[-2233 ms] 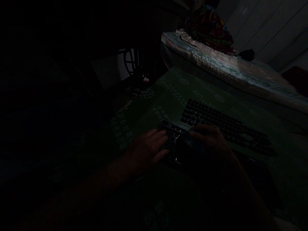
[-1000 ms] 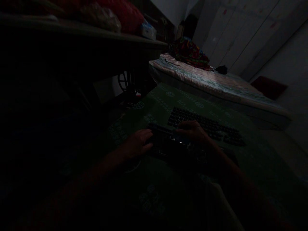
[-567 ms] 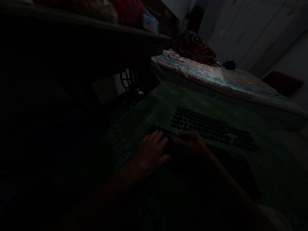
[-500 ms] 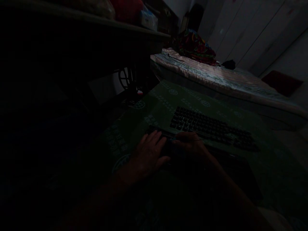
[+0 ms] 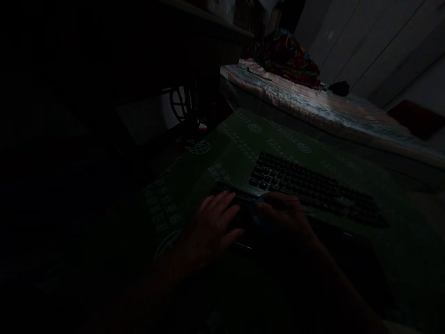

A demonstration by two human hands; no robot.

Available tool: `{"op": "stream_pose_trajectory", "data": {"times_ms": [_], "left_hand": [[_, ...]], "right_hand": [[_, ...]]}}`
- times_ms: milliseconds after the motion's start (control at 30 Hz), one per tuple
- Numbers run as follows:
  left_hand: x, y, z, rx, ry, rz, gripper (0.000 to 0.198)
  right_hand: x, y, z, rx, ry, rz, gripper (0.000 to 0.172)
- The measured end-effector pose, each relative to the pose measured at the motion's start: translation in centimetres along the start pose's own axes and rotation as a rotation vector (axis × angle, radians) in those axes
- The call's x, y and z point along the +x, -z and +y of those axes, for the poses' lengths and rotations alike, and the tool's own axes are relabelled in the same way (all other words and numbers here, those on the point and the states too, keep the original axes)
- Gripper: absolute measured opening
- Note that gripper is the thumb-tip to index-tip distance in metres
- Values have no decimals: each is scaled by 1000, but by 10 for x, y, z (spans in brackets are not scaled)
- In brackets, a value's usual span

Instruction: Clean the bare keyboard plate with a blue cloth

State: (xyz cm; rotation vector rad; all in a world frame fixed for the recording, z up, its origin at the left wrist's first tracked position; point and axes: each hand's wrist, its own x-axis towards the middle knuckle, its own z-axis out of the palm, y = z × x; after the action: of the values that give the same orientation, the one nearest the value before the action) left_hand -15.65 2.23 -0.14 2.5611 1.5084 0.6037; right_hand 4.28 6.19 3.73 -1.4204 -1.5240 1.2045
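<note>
The picture is very dark. My left hand (image 5: 213,227) lies with its fingers stretched out on the left end of a long black panel (image 5: 358,260), possibly a keyboard casing. Over the same panel, my right hand (image 5: 288,213) is closed with its fingertips pinching a bluish cloth-like piece (image 5: 260,211), whose exact kind is hard to make out. Just beyond the panel lies a block of black keyboard keys (image 5: 313,185), slanting away to the right. Shadow hides the near part of the panel and both forearms.
Green sheeting (image 5: 236,157) with white printed characters and globe marks lies under everything. A dark table (image 5: 208,28) stands at upper left, above a round metal frame (image 5: 181,104). Behind is a bed (image 5: 313,109) with a red patterned bundle (image 5: 288,60).
The view has tilted and shifted slightly, so the keyboard and bed sit further right. More of the bluish piece shows at my right fingertips. My left hand stays on the panel.
</note>
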Motion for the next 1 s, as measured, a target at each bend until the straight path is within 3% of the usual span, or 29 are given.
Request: {"op": "stream_pose_trajectory", "data": {"times_ms": [533,1000], "left_hand": [[2,3,4,5,14,-18,36],[2,2,4,33,-12,12,37]], "right_hand": [[-1,-2,6,12,-18,-32,23],[1,-11,11,-5,88,-11,24]]}}
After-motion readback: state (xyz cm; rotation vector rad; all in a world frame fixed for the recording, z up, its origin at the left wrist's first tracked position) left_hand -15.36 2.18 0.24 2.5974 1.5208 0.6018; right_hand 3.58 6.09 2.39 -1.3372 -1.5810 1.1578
